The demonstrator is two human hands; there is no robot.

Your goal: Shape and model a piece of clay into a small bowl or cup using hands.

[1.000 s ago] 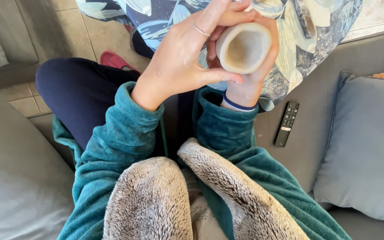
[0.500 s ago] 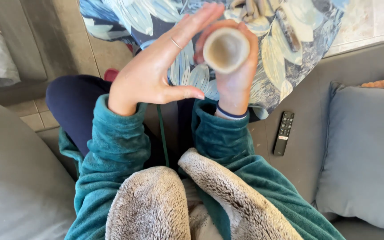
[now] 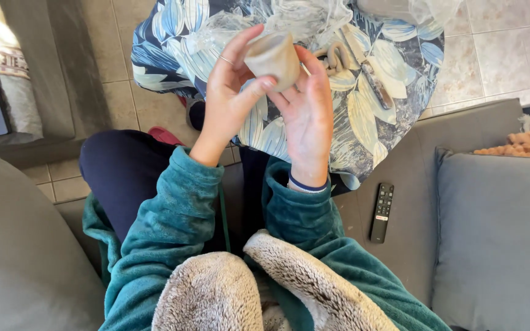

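I hold a small beige clay cup point(image 3: 272, 58), unfired and matte, up in front of me between both hands, above a blue cloth printed with pale leaves point(image 3: 363, 122). My left hand point(image 3: 231, 92) grasps it from the left: the thumb presses against its lower side and the fingers curl around its far side, a thin ring showing on one of them. My right hand point(image 3: 308, 113) is opened out, palm turned toward me, its fingertips touching the cup's right wall, supporting rather than clenching. The cup is tilted, its mouth turned away to the left so I cannot see inside. On the cloth just beyond it lie curled beige clay coils point(image 3: 337, 56) and crumpled clear plastic wrap point(image 3: 302, 15). A black remote control point(image 3: 381, 212) rests on the grey sofa seat point(image 3: 412, 245) to my right, beside a grey cushion point(image 3: 498, 233).
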